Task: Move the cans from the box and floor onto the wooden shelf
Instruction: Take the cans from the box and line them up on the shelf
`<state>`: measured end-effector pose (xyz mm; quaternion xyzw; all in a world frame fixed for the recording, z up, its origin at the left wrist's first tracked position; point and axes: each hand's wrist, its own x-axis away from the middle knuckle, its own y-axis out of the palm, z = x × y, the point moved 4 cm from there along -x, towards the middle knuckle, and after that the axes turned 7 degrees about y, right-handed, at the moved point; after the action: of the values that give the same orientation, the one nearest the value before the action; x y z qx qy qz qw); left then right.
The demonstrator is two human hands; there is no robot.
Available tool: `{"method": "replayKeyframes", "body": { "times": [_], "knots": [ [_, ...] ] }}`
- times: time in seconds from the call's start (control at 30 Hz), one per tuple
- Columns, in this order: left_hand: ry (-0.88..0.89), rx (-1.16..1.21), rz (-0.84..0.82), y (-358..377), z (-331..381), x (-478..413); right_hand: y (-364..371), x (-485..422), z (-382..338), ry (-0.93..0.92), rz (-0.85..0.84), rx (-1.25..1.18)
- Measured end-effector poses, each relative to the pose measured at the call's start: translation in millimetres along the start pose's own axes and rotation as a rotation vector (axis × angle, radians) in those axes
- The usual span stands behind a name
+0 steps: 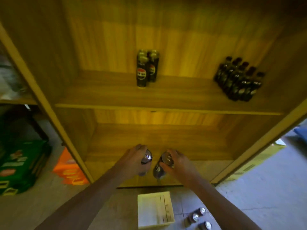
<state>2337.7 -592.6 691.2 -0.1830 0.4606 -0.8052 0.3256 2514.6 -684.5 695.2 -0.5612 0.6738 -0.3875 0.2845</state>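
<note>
Grips a can (147, 157) in left hand (137, 161), with fingers curled over its top; grips second can (159, 170) likewise in right hand (177, 164). Holds both from above, side by side, likely to land them flat on lower shelf (191, 146). Leaves floor cans (198, 218) beside box (155, 209).

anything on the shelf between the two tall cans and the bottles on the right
Nothing: in the head view the shelf board between the two tall cans and the bottles is bare wood.

Two upright cans (147, 68) and a bottle cluster (239, 79) on the wooden shelf (174, 95)
</note>
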Motion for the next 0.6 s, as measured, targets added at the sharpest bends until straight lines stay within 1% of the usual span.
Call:
{"method": "replayKeyframes", "body": {
  "times": [0.13,0.23,0.4,0.5,0.6],
  "knots": [
    [0.093,-0.075,0.099,-106.3,36.5,-16.9,-81.5,-19.2,-59.9,-0.045,0.087,0.005],
    [0.138,-0.045,0.164,-161.6,51.3,-32.6,-121.0,-40.7,-87.4,-0.089,0.127,-0.025],
    [0.104,0.047,0.195,-214.0,56.3,-64.5,-162.6,-85.3,-114.4,-0.141,0.162,-0.013],
    [0.080,0.101,0.243,-233.0,53.4,-87.9,-180.6,-117.3,-126.3,-0.197,0.180,-0.051],
    [0.083,0.145,0.246,-247.0,55.7,-110.5,-190.4,-147.5,-130.2,-0.222,0.195,-0.024]
  ]
}}
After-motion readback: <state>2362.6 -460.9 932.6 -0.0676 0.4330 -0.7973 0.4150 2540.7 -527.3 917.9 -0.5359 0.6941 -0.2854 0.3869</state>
